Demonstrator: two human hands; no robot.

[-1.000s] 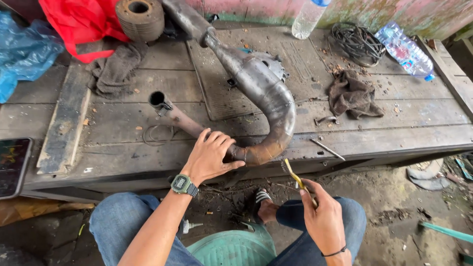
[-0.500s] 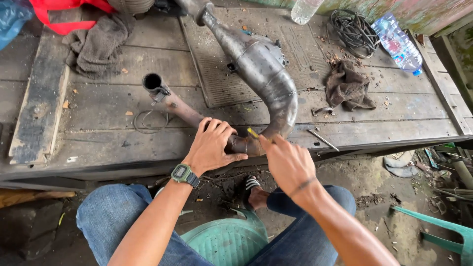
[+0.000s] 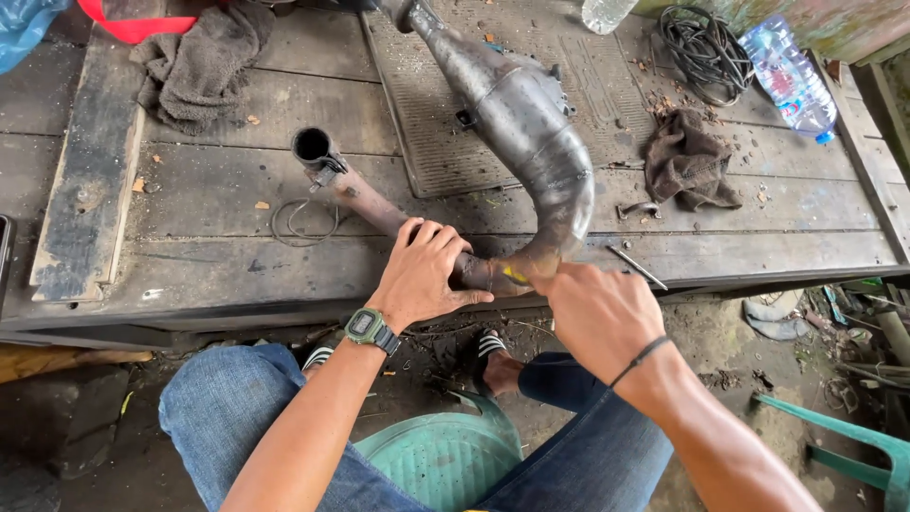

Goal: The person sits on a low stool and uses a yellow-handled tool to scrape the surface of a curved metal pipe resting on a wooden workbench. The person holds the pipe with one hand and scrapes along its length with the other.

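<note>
A curved, rusty metal exhaust pipe point(image 3: 517, 114) lies on a worn wooden workbench point(image 3: 218, 190), its thin end point(image 3: 318, 152) open toward the left. My left hand point(image 3: 425, 275) presses down on the pipe's thin section near the bench's front edge. My right hand point(image 3: 597, 318) is closed around a small tool with a yellow handle point(image 3: 515, 276), its tip against the pipe's bend right beside my left fingers. Most of the tool is hidden in my fist. A dark watch point(image 3: 368, 328) sits on my left wrist.
A grey rag point(image 3: 199, 57) lies back left and a brown rag point(image 3: 690, 161) at right. Coiled wire point(image 3: 700, 43), a plastic bottle point(image 3: 789, 71), a wooden plank point(image 3: 90, 161), a wire loop point(image 3: 305, 223) and a metal rod point(image 3: 637, 267) also rest there. A green stool point(image 3: 445, 465) is under me.
My right hand came up from my lap with the yellow-handled tool and now holds it against the pipe's bend. My left hand stayed pressed on the pipe. The view moved closer.
</note>
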